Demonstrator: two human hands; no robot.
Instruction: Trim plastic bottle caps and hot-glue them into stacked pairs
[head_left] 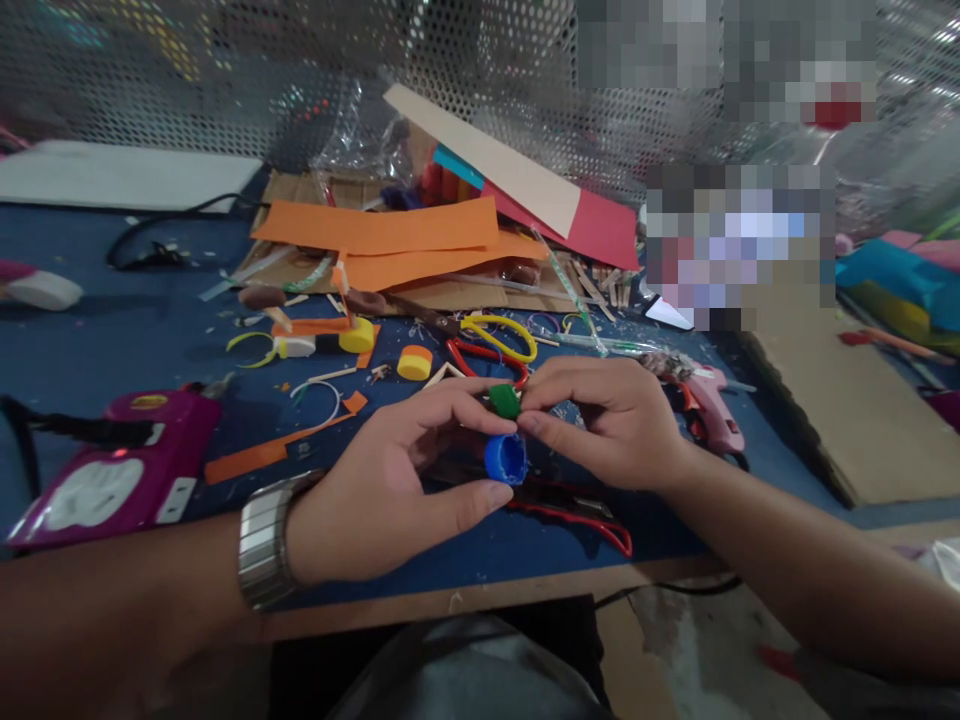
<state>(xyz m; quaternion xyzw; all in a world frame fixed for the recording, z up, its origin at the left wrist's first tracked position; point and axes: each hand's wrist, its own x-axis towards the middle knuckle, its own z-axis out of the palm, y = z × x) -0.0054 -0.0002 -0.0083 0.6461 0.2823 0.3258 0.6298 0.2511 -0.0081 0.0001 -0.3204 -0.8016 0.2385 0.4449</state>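
Note:
My left hand [390,480], with a metal watch on its wrist, is closed on a blue bottle cap [505,459] between thumb and fingers. The cap's hollow side faces right. Just above it is a small green piece [505,401], perhaps another cap, pinched by the fingertips of my right hand [607,415] and touching my left forefinger. Beneath both hands lies a red-handled cutting tool [592,520], partly hidden. Scissors [499,340] with yellow and red handles lie just beyond my fingers, near a yellow-and-orange cap piece [415,363].
A purple box with a cable [127,460] stands at left. To the right are a pink glue gun [712,410] and a cardboard sheet [862,400]. Orange paper strips [382,228] are piled on cardboard at the back, before a perforated metal screen [247,90].

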